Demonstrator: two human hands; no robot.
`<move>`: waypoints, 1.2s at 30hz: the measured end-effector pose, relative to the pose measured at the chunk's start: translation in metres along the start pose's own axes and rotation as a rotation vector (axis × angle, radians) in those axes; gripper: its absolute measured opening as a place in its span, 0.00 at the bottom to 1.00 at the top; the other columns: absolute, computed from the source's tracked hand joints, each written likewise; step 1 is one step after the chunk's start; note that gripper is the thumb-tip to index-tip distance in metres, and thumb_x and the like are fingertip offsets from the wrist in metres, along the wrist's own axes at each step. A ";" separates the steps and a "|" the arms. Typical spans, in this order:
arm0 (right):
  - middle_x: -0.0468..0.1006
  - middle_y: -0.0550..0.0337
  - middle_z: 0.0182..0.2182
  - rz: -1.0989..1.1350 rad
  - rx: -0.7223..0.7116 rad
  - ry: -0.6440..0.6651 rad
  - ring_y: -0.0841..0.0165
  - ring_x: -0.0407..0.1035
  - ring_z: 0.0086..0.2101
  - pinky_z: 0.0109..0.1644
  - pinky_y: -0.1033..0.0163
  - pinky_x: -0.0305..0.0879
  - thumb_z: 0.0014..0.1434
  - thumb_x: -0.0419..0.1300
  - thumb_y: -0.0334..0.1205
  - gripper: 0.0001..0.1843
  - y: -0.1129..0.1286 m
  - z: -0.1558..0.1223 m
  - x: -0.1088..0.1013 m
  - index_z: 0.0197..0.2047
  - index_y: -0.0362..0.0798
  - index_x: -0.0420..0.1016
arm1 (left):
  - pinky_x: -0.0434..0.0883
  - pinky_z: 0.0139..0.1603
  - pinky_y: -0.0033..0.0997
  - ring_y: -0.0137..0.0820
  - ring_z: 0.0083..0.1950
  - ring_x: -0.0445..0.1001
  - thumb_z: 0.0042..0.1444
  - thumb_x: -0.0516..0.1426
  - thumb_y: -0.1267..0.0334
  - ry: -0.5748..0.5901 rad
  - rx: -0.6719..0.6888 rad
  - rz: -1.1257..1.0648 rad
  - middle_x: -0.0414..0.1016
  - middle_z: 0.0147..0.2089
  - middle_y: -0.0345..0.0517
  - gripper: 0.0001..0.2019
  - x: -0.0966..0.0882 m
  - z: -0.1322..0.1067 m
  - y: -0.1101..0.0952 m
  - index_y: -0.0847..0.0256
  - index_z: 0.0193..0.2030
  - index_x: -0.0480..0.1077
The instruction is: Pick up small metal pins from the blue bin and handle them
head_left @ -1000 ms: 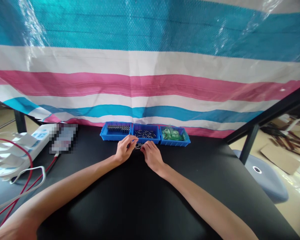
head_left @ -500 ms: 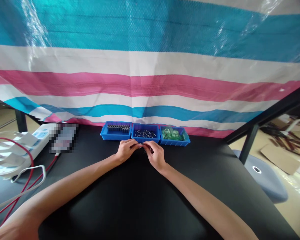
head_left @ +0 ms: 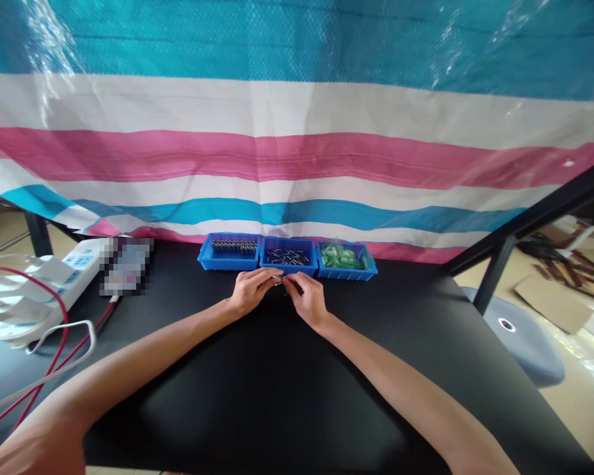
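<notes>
My left hand and my right hand meet on the black table, just in front of three small blue bins. Both hands are pinched, fingertips together on a small metal part between them. The left bin holds a row of dark small parts. Loose metal pins lie in the middle bin. Green pieces fill the right bin.
A striped pink, white and blue tarp hangs right behind the bins. A white power strip with red and white cables lies at the left, beside a blurred flat object. A grey stool stands off the table's right edge.
My right hand rose from the table and joined my left hand's pinch. The view has tilted slightly downward; the bins have not moved.
</notes>
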State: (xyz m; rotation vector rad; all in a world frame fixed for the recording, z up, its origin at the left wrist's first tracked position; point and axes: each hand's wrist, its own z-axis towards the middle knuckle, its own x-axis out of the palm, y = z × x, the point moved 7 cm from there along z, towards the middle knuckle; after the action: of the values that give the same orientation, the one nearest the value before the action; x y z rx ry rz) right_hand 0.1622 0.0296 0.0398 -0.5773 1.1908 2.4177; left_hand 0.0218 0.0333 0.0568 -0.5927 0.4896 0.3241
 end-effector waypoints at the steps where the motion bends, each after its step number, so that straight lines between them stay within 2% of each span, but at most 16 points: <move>1: 0.77 0.58 0.30 -0.005 0.001 0.006 0.68 0.72 0.31 0.37 0.65 0.67 0.64 0.53 0.41 0.11 0.000 0.000 0.000 0.36 0.48 0.75 | 0.73 0.40 0.23 0.28 0.40 0.78 0.61 0.54 0.64 0.005 -0.010 0.001 0.79 0.41 0.45 0.10 -0.001 0.000 0.000 0.59 0.46 0.73; 4: 0.76 0.58 0.27 -0.021 0.007 0.018 0.69 0.71 0.29 0.35 0.65 0.66 0.64 0.53 0.42 0.13 0.000 0.000 0.001 0.34 0.47 0.75 | 0.70 0.34 0.20 0.23 0.28 0.75 0.64 0.51 0.64 -0.011 -0.114 0.011 0.78 0.32 0.41 0.11 -0.004 -0.001 0.006 0.60 0.46 0.73; 6: 0.75 0.58 0.27 -0.021 0.014 0.018 0.69 0.70 0.28 0.34 0.65 0.65 0.64 0.52 0.42 0.13 0.000 0.000 0.001 0.33 0.47 0.75 | 0.66 0.28 0.20 0.21 0.20 0.67 0.65 0.49 0.62 -0.032 -0.200 0.003 0.72 0.22 0.36 0.12 -0.007 -0.001 0.011 0.60 0.46 0.73; 8: 0.75 0.58 0.27 -0.009 0.015 0.008 0.69 0.70 0.28 0.33 0.65 0.65 0.64 0.52 0.41 0.13 0.000 0.000 0.000 0.33 0.47 0.75 | 0.64 0.26 0.20 0.21 0.17 0.63 0.65 0.47 0.61 -0.037 -0.234 -0.015 0.66 0.17 0.34 0.14 -0.007 -0.002 0.013 0.60 0.45 0.72; 17: 0.75 0.59 0.27 0.007 -0.003 0.000 0.69 0.70 0.28 0.34 0.65 0.65 0.64 0.53 0.38 0.11 0.004 0.001 -0.003 0.32 0.48 0.74 | 0.66 0.32 0.22 0.24 0.28 0.67 0.65 0.47 0.62 -0.013 -0.172 -0.011 0.72 0.32 0.42 0.10 -0.003 -0.003 0.016 0.61 0.40 0.68; 21: 0.74 0.58 0.27 0.009 0.006 0.007 0.68 0.69 0.29 0.34 0.65 0.64 0.64 0.52 0.38 0.12 0.002 0.000 -0.002 0.32 0.47 0.73 | 0.66 0.33 0.22 0.24 0.29 0.67 0.64 0.49 0.63 0.008 -0.121 -0.024 0.71 0.31 0.42 0.09 0.000 -0.001 0.014 0.62 0.38 0.68; 27: 0.74 0.57 0.29 0.008 0.001 0.007 0.68 0.70 0.31 0.37 0.64 0.66 0.64 0.51 0.37 0.10 0.004 0.000 -0.003 0.36 0.48 0.73 | 0.70 0.37 0.22 0.26 0.35 0.74 0.62 0.52 0.66 0.008 -0.055 -0.052 0.75 0.36 0.45 0.08 0.002 -0.002 0.011 0.61 0.41 0.72; 31: 0.76 0.56 0.33 0.032 -0.016 -0.002 0.66 0.72 0.35 0.41 0.63 0.67 0.65 0.50 0.36 0.09 0.007 0.001 -0.005 0.41 0.48 0.72 | 0.71 0.34 0.22 0.25 0.32 0.74 0.60 0.55 0.64 -0.015 -0.015 -0.036 0.76 0.34 0.43 0.10 0.000 -0.003 0.009 0.59 0.46 0.74; 36: 0.77 0.56 0.37 0.054 -0.041 0.008 0.65 0.72 0.39 0.44 0.62 0.68 0.65 0.50 0.35 0.10 0.009 0.001 -0.005 0.45 0.49 0.71 | 0.71 0.34 0.21 0.26 0.31 0.76 0.58 0.58 0.62 -0.048 -0.031 -0.010 0.77 0.34 0.43 0.10 -0.001 -0.003 0.011 0.60 0.45 0.73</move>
State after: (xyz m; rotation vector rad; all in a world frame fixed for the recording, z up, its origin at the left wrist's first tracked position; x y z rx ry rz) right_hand 0.1617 0.0251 0.0488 -0.5743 1.1766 2.4928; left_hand 0.0150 0.0400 0.0501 -0.6164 0.4360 0.3358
